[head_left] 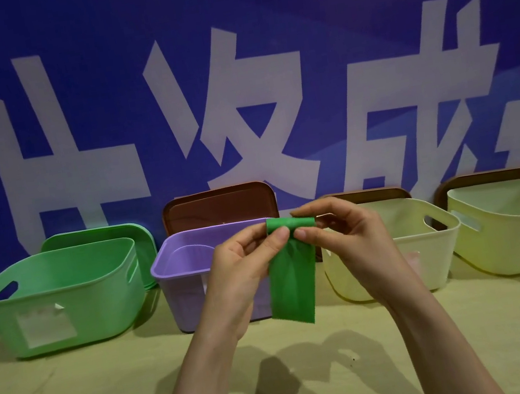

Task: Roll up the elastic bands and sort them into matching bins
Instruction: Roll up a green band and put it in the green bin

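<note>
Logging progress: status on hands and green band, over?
Left hand and right hand pinch green band at its rolled top. Tail hangs unrolled. Green bin open, to the left.

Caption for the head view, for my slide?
Left hand and right hand pinch a partly rolled green elastic band in front of the green bin, purple bin, cream bin and yellow bin.

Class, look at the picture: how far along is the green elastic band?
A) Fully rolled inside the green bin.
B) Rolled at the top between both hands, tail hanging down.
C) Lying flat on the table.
B: the left hand and right hand pinch a roll at the top of the green band, whose tail hangs loose.
</note>
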Tool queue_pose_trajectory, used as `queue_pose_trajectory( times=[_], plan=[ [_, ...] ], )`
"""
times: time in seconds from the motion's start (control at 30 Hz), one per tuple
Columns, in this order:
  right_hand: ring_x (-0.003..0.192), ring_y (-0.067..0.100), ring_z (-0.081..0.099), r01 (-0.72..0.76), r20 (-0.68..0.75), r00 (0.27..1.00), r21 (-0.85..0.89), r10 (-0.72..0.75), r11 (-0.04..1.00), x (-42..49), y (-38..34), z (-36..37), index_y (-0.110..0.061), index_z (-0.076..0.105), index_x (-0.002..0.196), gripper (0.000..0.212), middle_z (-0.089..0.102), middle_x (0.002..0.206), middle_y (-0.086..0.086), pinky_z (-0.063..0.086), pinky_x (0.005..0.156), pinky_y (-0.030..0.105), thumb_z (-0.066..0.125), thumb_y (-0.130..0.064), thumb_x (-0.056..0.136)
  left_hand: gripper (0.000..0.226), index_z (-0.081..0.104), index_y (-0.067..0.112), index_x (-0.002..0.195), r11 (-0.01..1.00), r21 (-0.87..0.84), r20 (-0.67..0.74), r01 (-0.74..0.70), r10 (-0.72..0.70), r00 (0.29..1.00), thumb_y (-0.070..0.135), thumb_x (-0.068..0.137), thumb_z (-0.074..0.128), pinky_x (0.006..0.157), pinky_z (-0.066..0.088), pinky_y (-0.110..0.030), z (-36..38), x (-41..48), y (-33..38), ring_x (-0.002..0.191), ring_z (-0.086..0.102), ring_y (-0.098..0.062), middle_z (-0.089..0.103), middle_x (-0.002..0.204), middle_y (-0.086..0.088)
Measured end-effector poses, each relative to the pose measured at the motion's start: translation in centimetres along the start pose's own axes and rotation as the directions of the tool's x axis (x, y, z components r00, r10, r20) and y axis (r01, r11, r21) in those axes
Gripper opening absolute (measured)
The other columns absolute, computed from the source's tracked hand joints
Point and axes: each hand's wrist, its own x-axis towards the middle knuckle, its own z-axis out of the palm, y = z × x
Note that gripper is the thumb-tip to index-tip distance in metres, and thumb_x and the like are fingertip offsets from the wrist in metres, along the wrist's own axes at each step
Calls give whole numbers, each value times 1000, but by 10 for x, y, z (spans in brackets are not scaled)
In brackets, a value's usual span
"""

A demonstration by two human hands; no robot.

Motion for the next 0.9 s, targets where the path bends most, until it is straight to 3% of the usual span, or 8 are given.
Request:
queue_pose_trajectory(
  times=[0.1, 0.23, 0.3, 0.43, 0.57, 0.67, 0.9],
  plan=[
    [88, 18, 64, 49, -11, 999, -39, -49, 998, 1, 2, -1, -19, 71, 90, 26, 69, 97, 8, 55, 77, 27, 75, -1, 71, 38, 67, 6, 109, 1000, -10, -4, 10, -10, 1000, 23, 75, 66, 81, 57, -31, 0, 1, 0, 96, 70, -23, 73, 100, -10],
    [88, 19, 63, 66, 26, 998, -98, -64, 993, 2, 4, -1, -15, 72, 93, 26, 67, 96, 7, 55, 76, 30, 76, -1, 71, 38, 68, 6, 108, 1000, -29, -17, 7, -7, 1000, 26, 76, 64, 77, 58, -27, 1, 2, -1, 94, 70, -23, 73, 100, -10],
    [89, 19, 64, 26, 49, 999, -83, -22, 996, 1, 2, -1, -17, 71, 97, 29, 68, 95, 1, 57, 75, 32, 77, -10, 69, 35, 68, 8, 107, 999, -41, -15, 4, -4, 1000, 23, 76, 63, 76, 57, -25, 1, 2, -1, 94, 70, -21, 73, 100, -10],
    [83, 7, 62, -22, 13, 1000, -144, 24, 989, 0, 2, 1, -21, 69, 99, 33, 68, 88, -9, 52, 68, 20, 70, -37, 70, 30, 69, 12, 104, 1000, -10, -20, -28, 28, 999, 22, 77, 62, 73, 56, -22, 2, 2, -3, 94, 70, -17, 74, 98, -5],
    [75, 5, 62, -22, -11, 1000, -217, 20, 976, 2, 4, 2, -18, 70, 88, 22, 68, 81, -5, 49, 63, 19, 67, -37, 76, 30, 69, 12, 104, 992, 93, -67, -84, 91, 994, 23, 77, 64, 80, 56, -27, 4, 2, -8, 97, 69, -18, 74, 97, -4],
    [74, 8, 62, -27, -30, 999, -150, 23, 988, 3, 5, 2, -17, 71, 86, 14, 68, 78, -5, 50, 64, 23, 70, -29, 78, 28, 70, 14, 102, 993, 81, -62, -86, 91, 994, 23, 77, 64, 79, 56, -26, 5, 1, -8, 97, 69, -16, 74, 97, -3],
    [72, 6, 62, -139, 19, 990, 119, 137, 983, 2, 2, -1, -6, 70, 90, 30, 68, 76, -2, 48, 62, 17, 67, -31, 73, 38, 68, 15, 108, 991, 133, 84, -3, -8, 996, 21, 70, 71, 79, 56, -26, 1, -1, -1, 95, 70, -16, 74, 100, -2]
  ],
)
